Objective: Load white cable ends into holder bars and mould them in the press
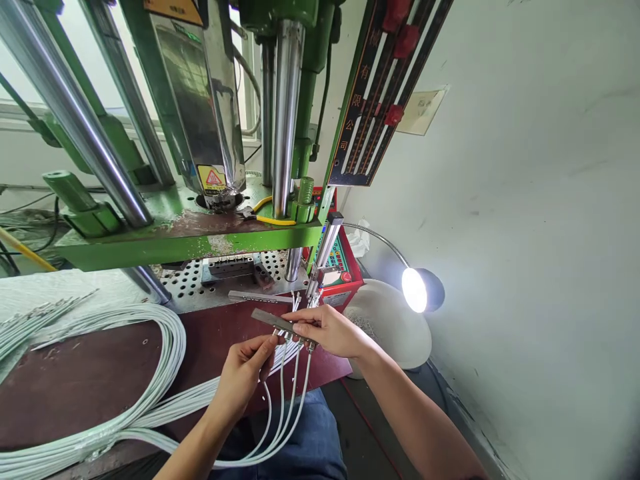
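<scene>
My right hand (327, 330) grips a flat grey metal bar (270, 320) above the table's front edge. Several white cables (295, 380) hang from the bar's underside, their ends seated along it. Close to the bar's left part, my left hand (247, 367) pinches the end of one white cable between thumb and fingers. A second metal bar (257, 297) with notches lies on the table just beyond my hands. Loose cable ends stand up behind my right hand.
A green press (200, 247) with steel columns stands ahead; yellow-handled pliers (273, 217) lie on its plate. Coiled white cables (173, 340) cover the brown table (90, 380) at left. To the right are a lit lamp (415, 290), a red control box (345, 267) and a white tub (400, 333).
</scene>
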`<state>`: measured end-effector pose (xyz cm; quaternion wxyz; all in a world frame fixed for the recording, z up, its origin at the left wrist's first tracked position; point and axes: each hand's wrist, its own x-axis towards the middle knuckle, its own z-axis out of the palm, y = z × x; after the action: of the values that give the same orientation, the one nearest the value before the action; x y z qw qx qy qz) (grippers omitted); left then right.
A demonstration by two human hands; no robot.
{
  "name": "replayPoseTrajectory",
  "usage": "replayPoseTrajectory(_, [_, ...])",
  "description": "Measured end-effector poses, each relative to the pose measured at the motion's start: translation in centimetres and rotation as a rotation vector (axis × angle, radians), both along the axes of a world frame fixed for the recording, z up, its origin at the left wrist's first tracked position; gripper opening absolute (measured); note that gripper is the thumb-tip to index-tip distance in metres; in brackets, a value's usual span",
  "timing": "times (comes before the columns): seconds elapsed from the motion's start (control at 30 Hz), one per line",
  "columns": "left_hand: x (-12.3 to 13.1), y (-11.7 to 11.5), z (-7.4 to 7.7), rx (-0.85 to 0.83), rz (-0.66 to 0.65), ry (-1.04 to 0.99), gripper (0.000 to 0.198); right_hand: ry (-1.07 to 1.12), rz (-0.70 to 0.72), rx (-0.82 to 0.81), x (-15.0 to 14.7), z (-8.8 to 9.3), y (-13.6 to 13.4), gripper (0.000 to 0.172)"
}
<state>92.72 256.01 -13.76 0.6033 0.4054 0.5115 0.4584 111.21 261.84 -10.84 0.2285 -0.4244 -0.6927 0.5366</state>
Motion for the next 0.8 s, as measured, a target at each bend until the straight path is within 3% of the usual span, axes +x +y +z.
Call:
replayPoseTrajectory(0.4, [0.9,0.0,0.2,-0.089,0.081,-0.086,0.043,-0.123,-0.018,0.056,-0.3,0.3,-0.6,0.038])
replayPoseTrajectory(0.67, [0.6,0.5,1.0,-0.007,0.03,0.017,0.046,-0.129,0.052,0.053,0.3,0.3,0.3,0.04])
replayPoseTrajectory(0.8, [0.7,0.6,0.9,-0.057,-0.079,-0.222,0.032,-0.017,0.116,0.029,0.6,0.7,1.7,0.039])
